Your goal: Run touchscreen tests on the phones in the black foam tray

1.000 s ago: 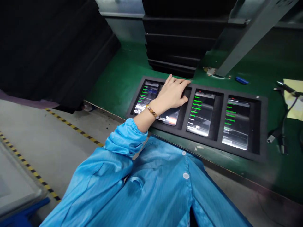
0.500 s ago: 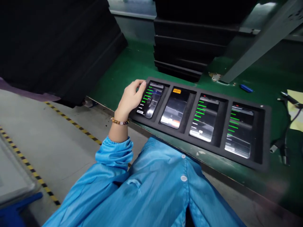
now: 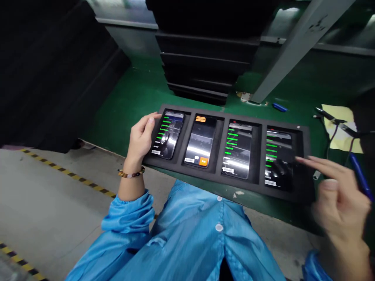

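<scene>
Head view: four phones (image 3: 236, 150), one per compartment of one dark tray (image 3: 306, 137) on the counter (image 3: 125, 93). My left hand (image 3: 142, 136) meets its left edge — whether clamped, I cannot tell; my right hand (image 3: 341, 197) — newly in view — spreads thumb from fingers.

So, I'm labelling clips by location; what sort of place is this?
Probably a factory or workshop: four lit phones sit in a dark tray on a green workbench, and yellow-and-black tape lines the floor.
</scene>
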`<action>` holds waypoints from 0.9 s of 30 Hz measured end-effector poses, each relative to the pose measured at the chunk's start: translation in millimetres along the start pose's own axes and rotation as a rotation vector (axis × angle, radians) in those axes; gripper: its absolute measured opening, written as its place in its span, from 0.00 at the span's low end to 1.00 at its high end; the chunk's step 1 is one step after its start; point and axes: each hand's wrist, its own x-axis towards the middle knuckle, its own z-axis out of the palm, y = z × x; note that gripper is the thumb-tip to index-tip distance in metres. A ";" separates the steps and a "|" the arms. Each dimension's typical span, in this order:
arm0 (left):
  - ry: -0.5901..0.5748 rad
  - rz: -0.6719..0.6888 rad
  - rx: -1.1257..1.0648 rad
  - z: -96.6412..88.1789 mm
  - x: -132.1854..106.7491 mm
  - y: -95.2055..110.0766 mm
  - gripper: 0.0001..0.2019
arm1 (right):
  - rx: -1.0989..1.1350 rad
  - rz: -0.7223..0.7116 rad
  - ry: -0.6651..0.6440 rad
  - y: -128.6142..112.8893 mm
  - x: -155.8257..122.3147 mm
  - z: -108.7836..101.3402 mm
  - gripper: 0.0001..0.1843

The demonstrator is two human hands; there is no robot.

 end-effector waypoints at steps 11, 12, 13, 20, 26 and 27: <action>-0.095 0.063 0.205 0.6 0.5 5.0 0.24 | -0.083 0.149 -0.229 17.9 16.4 24.0 0.32; -0.107 0.064 0.231 1.0 1.6 2.6 0.24 | -0.087 0.158 -0.228 18.6 20.0 25.1 0.33; -0.117 0.064 0.255 1.5 2.5 1.2 0.25 | -0.088 0.165 -0.229 19.6 23.1 26.1 0.33; -0.024 0.212 0.298 5.8 -27.4 72.8 0.20 | -0.040 0.184 -0.178 24.3 26.1 28.1 0.31; -1.374 0.077 -0.070 49.1 -81.8 152.1 0.29 | 0.079 0.042 0.084 17.8 16.4 26.9 0.23; -1.525 -0.096 -0.030 61.6 -91.4 151.9 0.32 | 0.085 0.040 0.093 17.2 13.2 26.5 0.23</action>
